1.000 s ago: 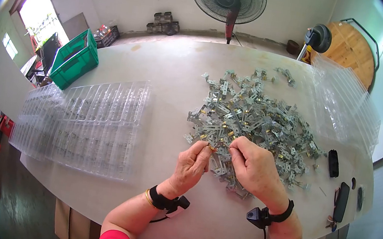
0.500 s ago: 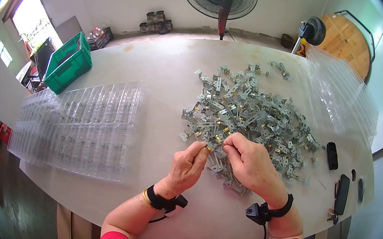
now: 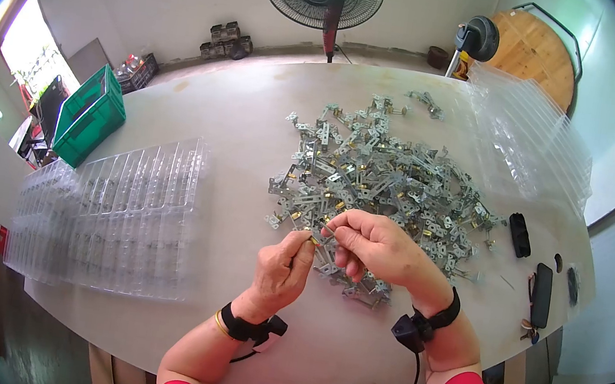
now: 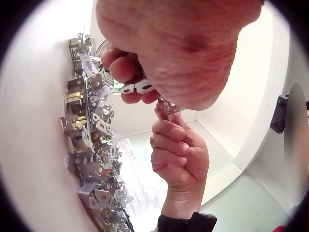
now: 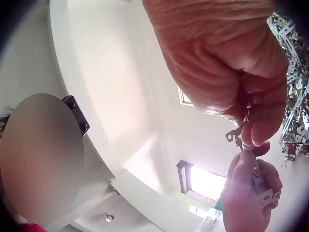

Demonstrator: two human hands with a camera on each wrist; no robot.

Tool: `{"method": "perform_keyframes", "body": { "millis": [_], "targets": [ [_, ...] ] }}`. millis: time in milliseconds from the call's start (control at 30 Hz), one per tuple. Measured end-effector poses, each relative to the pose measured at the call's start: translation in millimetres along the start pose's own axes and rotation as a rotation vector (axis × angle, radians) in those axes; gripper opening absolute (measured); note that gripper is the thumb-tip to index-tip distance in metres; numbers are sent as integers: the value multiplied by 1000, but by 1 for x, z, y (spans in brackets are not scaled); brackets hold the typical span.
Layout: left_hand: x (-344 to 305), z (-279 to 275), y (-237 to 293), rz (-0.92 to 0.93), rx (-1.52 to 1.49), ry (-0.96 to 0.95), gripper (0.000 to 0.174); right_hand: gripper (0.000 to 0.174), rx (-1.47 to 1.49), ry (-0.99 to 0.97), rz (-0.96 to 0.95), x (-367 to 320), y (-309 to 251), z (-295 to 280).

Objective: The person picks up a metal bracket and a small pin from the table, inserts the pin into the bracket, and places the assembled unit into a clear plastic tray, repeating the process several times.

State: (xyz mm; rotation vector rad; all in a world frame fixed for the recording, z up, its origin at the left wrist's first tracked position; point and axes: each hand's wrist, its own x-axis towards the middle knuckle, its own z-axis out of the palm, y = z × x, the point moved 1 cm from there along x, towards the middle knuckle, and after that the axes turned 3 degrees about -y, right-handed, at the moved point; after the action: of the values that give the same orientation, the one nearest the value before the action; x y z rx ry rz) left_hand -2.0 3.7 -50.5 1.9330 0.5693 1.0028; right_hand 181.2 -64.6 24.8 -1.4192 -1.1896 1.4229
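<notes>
The left hand [image 3: 281, 272] grips a small metal bracket [image 4: 144, 87], whose flat end with holes sticks out between its curled fingers in the left wrist view. Close on its right, the right hand [image 3: 381, 252] pinches a thin piece of metal between thumb and forefinger. The fingertips of both hands almost meet, and another bit of bracket [image 5: 234, 136] shows between them in the right wrist view. How the held pieces join is hidden by the fingers. Just beyond the hands lies a heap of metal brackets [image 3: 384, 171], some with brass-coloured parts.
Clear plastic trays [image 3: 126, 215] lie on the table's left, with a green crate [image 3: 90, 117] behind them. More clear trays [image 3: 536, 137] are at the back right. A black object [image 3: 519, 235] and a dark case [image 3: 541, 296] lie near the right edge.
The head view has shifted, so the table and heap appear further left. The right hand has turned, and its lower fingers now show below the thumb. Both hands keep their pinch.
</notes>
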Motion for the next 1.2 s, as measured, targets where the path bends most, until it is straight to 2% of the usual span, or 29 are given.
{"method": "perform_keyframes", "body": {
  "millis": [100,167,367,433,567,633,733,1000,1200],
  "targets": [
    [1,-3,2,60,95,-18,7,21,32,-37,38,2,-1,-3],
    [2,0,7,211,225,-47,9,20,52,-41,56,3,0,-3],
    [1,2,7,258,302,-84,13,19,-1,26,6,7,14,-2],
    [2,3,10,292,307,-89,14,18,-198,82,-257,12,22,-3],
    [1,6,14,362,336,-104,18,18,-340,198,-258,3,6,1],
    [0,6,11,329,344,-88,19,13,-264,204,-175,-1,-1,2],
    [0,6,8,281,365,-55,20,17,-318,242,-253,-1,2,2],
    [-1,6,6,186,368,20,18,17,-362,167,-222,-3,2,4],
    [-1,7,-3,43,134,8,7,16,-200,237,-226,-1,0,8]
  ]
}}
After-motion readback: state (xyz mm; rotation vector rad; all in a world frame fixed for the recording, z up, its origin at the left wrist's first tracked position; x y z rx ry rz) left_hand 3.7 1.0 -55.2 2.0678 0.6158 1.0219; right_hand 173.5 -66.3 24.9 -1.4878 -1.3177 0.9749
